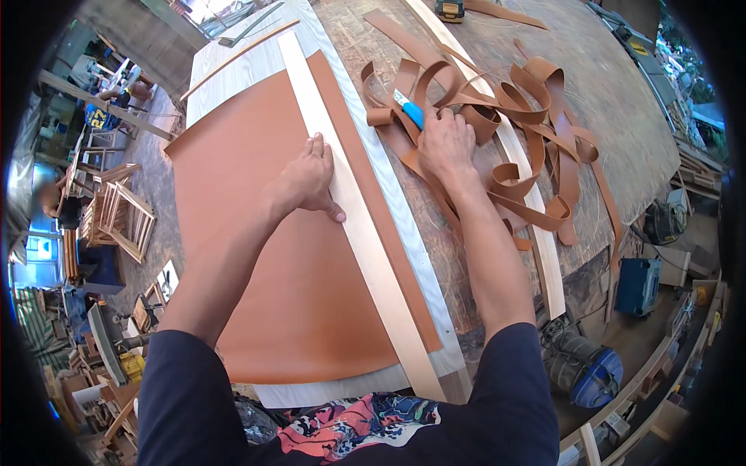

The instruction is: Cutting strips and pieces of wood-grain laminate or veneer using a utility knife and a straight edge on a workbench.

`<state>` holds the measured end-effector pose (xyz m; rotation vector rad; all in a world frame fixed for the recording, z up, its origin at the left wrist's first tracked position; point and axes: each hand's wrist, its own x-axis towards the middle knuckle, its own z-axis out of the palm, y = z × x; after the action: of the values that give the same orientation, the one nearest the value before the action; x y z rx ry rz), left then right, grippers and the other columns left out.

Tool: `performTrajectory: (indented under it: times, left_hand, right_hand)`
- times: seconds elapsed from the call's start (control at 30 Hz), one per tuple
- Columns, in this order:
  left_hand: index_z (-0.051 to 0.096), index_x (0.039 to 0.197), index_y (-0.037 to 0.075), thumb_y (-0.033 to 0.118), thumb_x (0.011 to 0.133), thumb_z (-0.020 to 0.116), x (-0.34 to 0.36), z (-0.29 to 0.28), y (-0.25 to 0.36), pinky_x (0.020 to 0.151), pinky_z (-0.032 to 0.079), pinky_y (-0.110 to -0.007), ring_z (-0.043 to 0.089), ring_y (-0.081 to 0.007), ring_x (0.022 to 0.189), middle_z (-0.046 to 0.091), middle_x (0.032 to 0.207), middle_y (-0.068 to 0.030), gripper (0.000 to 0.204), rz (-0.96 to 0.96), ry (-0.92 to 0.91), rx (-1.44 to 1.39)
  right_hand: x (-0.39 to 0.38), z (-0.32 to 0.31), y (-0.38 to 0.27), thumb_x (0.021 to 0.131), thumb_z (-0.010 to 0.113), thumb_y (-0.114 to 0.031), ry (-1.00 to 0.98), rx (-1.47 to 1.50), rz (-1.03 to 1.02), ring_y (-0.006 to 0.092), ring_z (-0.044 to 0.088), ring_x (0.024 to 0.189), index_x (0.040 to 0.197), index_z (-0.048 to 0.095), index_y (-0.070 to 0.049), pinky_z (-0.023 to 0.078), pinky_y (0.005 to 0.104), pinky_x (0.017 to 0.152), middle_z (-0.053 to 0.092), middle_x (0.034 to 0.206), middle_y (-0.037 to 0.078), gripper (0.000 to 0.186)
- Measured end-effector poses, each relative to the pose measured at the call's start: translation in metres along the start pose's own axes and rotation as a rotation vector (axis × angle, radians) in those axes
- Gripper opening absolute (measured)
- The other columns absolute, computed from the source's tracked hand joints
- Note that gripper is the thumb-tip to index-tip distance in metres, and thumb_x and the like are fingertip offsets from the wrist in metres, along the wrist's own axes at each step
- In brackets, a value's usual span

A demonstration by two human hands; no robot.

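A large sheet of brown leather-like material [264, 303] lies on a pale wood-grain board [420, 260]. Along its right part runs a long, pale wooden strip [365, 256], with a narrow band of brown showing beyond it. My left hand [307, 179] rests on the strip's left edge, fingers stretched forward and thumb apart, pressing on it. To the right, over a pile of curled brown offcut strips [536, 101], my right hand [449, 144] is closed around a blue utility knife [412, 113]. The knife's tip points away and to the left, off the sheet.
The worn wooden table [622, 116] carries a second pale wooden strip [548, 272] under the offcuts. A yellow-and-black tape measure [450, 9] sits at the far edge. A thin wooden stick [241, 58] lies on the board. Wooden frames [120, 213] stand on the floor at left, with people beyond.
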<state>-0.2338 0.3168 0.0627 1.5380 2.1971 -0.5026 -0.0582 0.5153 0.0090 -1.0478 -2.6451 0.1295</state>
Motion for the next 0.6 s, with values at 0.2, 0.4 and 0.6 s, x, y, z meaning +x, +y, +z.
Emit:
performTrajectory:
  times: [0.2,0.4,0.6]
  left_hand:
    - [0.02,0.154,-0.021,0.064,0.054,0.096,-0.004,-0.006,-0.002,0.126,0.032,-0.046,0.018,-0.0471,0.157,0.016,0.165,-0.039,0.151,-0.005,-0.031,0.002]
    - [0.019,0.154,-0.022,0.07,0.06,0.091,-0.003,-0.011,0.001,0.128,0.029,-0.043,0.017,-0.049,0.157,0.017,0.164,-0.0412,0.15,0.033,-0.032,0.055]
    - [0.023,0.155,-0.017,0.062,0.06,0.093,-0.009,-0.005,-0.006,0.127,0.032,-0.045,0.02,-0.0458,0.157,0.016,0.166,-0.0381,0.143,0.034,-0.004,-0.064]
  right_hand:
    - [0.014,-0.057,-0.037,0.097,0.058,-0.021,0.108,0.33,0.068,0.0489,0.067,0.095,0.136,0.059,-0.006,0.053,0.0593,0.088,0.067,0.108,0.026,0.042]
    - [0.108,-0.013,-0.095,0.101,0.052,-0.019,0.084,0.63,-0.052,0.0469,0.069,0.103,0.135,0.062,-0.006,0.053,0.055,0.093,0.071,0.11,0.03,0.038]
    - [0.193,0.062,-0.159,0.103,0.053,-0.021,-0.127,0.539,-0.076,0.0433,0.073,0.096,0.126,0.068,-0.003,0.056,0.0528,0.088,0.073,0.102,0.027,0.033]
